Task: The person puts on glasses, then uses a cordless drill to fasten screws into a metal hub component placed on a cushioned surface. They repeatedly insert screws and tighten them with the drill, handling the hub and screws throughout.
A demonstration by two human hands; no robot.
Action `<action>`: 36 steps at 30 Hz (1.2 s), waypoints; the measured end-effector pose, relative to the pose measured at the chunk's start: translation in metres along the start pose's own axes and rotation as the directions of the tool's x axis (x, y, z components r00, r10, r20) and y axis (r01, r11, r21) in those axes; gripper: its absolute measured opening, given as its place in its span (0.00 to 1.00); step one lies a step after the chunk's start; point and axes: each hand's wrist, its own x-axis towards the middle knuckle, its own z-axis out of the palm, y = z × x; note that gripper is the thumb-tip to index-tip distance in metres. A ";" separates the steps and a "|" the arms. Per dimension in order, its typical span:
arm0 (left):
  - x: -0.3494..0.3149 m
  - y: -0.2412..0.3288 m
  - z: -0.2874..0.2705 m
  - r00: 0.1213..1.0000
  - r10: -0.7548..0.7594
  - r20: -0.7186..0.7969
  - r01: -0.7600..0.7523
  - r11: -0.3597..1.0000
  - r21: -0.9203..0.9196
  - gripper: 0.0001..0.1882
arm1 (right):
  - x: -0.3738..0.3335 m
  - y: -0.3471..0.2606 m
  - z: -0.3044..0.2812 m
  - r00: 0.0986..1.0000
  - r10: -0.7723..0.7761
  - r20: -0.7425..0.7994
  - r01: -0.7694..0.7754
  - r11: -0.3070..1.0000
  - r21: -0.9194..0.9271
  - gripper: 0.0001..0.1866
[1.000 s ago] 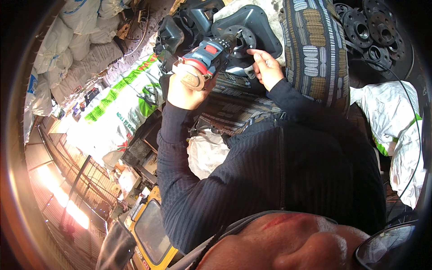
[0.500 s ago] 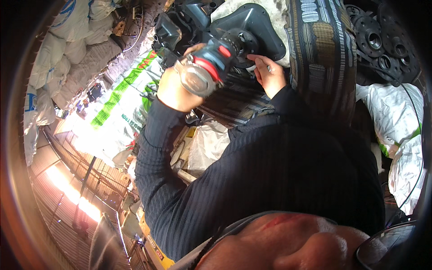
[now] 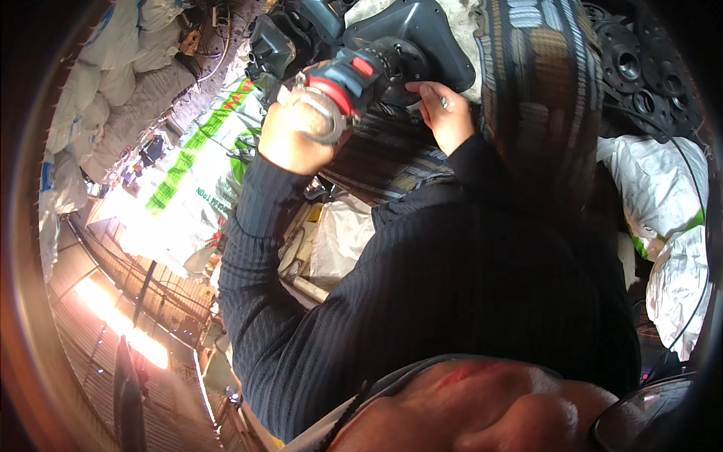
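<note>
Left sleeve (image 3: 256, 260) swung outward, your left hand (image 3: 294, 143) still grips the drill (image 3: 340, 87) at the flange (image 3: 411, 60); right hand (image 3: 446, 119) beside, fingers narrow.

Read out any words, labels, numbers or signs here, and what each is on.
White sack with green stripe: green and red lettering, which I won't copy out.
Far-left white sack: blue marking, too small to read.
Power drill: no legible lettering.

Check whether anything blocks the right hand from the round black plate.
Nothing visible does: the right hand has fingertips at the lower right of the round black plate; contact is unclear. The drill, in the left hand, hides part of the plate's left side.
</note>
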 end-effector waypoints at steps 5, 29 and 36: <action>-0.016 0.014 0.011 0.977 -0.196 -0.089 0.116 0.828 -0.549 0.17 | 0.009 0.011 0.001 0.993 -0.105 0.060 0.104 0.994 0.024 0.14; -0.091 -0.009 0.079 0.938 -0.311 -0.155 0.140 0.746 -0.651 0.22 | 0.121 -0.001 0.011 0.589 -0.777 -0.222 0.421 0.529 -0.737 0.18; -0.086 -0.020 0.087 0.954 -0.128 -0.271 0.002 0.908 -0.420 0.22 | 0.121 0.003 0.013 0.602 -0.764 -0.231 0.395 0.536 -0.746 0.19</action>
